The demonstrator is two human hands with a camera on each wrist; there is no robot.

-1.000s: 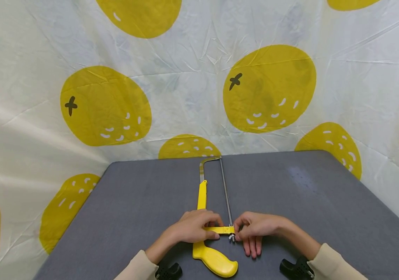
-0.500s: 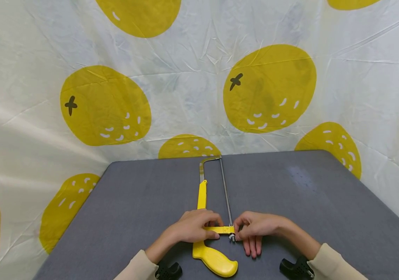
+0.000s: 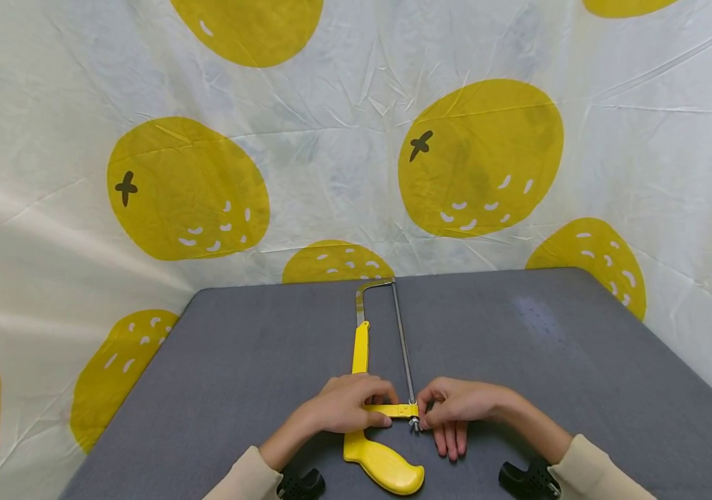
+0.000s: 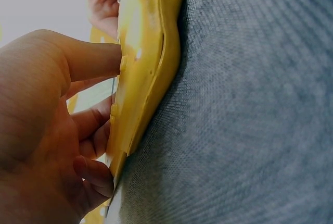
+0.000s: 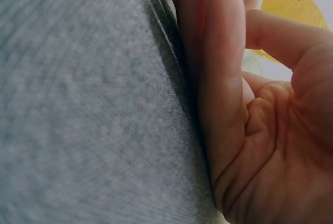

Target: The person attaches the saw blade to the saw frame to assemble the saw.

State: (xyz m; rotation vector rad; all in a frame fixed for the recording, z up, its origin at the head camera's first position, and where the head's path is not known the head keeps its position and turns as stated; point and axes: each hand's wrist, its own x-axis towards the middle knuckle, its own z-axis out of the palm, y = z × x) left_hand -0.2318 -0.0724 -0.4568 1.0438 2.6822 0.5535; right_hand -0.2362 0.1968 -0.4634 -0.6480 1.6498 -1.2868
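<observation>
A hacksaw point(image 3: 362, 347) with a yellow frame and handle lies flat on the grey table, its blade point(image 3: 402, 340) on the right side. My left hand point(image 3: 352, 404) grips the yellow crossbar near the handle, thumb on the near side and fingers over the far side. In the left wrist view, the yellow handle point(image 4: 148, 41) rests against the cloth beside that thumb. At the blade's near end sits a small metal wing nut point(image 3: 415, 423). My right hand point(image 3: 458, 406) pinches at it with thumb and index finger, other fingers on the table. The right wrist view hides the nut behind the fingers point(image 5: 223, 62).
The grey cloth-covered table point(image 3: 255, 347) extends around the saw on both sides. A white curtain point(image 3: 330, 173) with yellow fruit prints hangs behind the table's far edge, close to the saw's tip.
The wing nut looks slightly turned compared with a second ago. Both hands and the hacksaw stay practically in the same place.
</observation>
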